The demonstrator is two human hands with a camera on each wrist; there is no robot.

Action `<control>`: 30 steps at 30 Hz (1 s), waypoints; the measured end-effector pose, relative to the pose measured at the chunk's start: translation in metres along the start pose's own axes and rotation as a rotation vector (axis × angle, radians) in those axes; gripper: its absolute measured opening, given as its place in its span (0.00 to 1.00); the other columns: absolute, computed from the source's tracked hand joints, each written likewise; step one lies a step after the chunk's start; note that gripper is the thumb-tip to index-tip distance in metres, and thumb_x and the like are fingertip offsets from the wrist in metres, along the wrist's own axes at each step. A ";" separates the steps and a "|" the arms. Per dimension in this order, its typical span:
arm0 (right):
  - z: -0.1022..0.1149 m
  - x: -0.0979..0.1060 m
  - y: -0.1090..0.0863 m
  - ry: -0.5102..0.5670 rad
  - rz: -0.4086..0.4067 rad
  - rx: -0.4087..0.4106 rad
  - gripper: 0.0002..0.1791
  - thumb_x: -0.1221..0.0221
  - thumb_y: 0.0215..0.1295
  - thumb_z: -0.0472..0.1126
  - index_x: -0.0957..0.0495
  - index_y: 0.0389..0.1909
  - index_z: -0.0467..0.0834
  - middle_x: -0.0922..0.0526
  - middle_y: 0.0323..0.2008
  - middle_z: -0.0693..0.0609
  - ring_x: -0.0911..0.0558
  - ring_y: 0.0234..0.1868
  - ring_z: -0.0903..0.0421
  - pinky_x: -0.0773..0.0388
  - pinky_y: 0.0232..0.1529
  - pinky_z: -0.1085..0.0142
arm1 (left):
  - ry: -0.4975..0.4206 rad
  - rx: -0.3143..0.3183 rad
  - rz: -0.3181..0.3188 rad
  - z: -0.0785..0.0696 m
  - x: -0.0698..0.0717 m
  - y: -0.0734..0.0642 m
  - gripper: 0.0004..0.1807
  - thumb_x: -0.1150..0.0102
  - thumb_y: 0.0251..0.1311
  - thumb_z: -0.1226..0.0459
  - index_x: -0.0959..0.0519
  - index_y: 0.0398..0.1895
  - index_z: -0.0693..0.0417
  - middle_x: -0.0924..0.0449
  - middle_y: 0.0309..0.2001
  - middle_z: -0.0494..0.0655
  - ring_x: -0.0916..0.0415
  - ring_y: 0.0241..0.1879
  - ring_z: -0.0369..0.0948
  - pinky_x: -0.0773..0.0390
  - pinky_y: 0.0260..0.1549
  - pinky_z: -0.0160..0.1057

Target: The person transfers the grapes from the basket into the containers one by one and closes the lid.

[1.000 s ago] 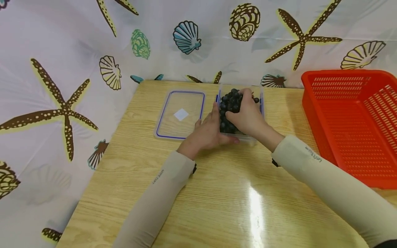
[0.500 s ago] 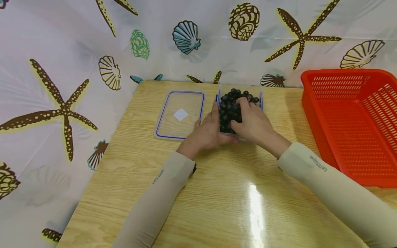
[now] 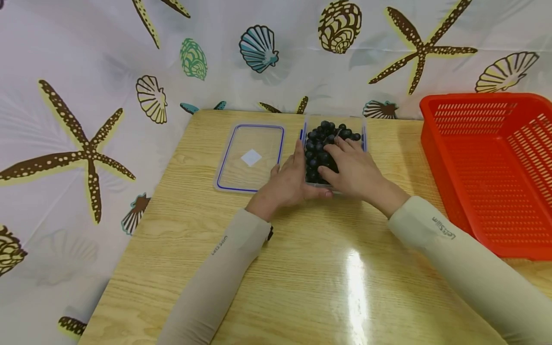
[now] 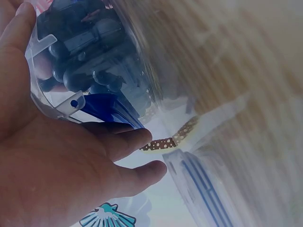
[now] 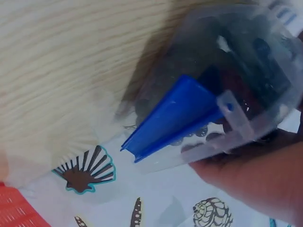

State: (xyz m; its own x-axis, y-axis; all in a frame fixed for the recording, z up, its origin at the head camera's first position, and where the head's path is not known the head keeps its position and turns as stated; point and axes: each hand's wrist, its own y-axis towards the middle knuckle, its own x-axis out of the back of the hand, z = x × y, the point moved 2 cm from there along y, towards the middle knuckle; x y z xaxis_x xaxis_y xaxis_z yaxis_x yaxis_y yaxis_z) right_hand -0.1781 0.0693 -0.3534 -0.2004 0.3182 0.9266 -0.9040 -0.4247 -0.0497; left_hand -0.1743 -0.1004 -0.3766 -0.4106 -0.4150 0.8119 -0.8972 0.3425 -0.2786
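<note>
A clear plastic food container (image 3: 365,132) with blue side clips stands near the back of the table, filled with dark grapes (image 3: 316,147). My left hand (image 3: 285,186) braces its near left corner, straight fingers along the left side and thumb across the front. In the left wrist view those fingers lie by a blue clip (image 4: 106,106). My right hand (image 3: 357,171) rests over the grapes at the right side, fingers spread, fingertips on the bunch. The right wrist view has the other blue clip (image 5: 173,116) hanging off the wall; the right fingertips are hidden there.
The container's clear lid (image 3: 230,179), with a blue seal and a white label (image 3: 251,158), lies flat to the left. A red plastic basket (image 3: 457,187) stands at the right. A shell-patterned cloth (image 3: 297,52) hangs behind the wooden table (image 3: 302,268).
My right hand has moved slightly right and toward me, its fingers loosening from a grip on the grapes and spreading over them. The left hand has stayed at the container's corner.
</note>
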 end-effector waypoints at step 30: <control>-0.010 0.014 -0.017 0.142 -0.151 0.060 0.36 0.46 0.77 0.48 0.47 0.81 0.48 0.54 0.79 0.35 0.51 0.77 0.35 0.48 0.70 0.37 | -0.042 -0.012 -0.011 0.000 0.000 -0.001 0.79 0.33 0.48 0.30 0.82 0.78 0.54 0.64 0.81 0.54 0.60 0.79 0.46 0.61 0.70 0.63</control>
State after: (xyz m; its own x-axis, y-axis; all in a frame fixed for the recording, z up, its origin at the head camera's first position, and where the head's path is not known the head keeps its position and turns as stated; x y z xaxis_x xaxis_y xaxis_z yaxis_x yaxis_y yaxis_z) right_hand -0.1693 0.0889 -0.3434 -0.1195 0.4968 0.8596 -0.9045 -0.4114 0.1121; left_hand -0.1735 -0.1004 -0.3764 -0.4071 -0.4536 0.7928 -0.8999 0.3476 -0.2632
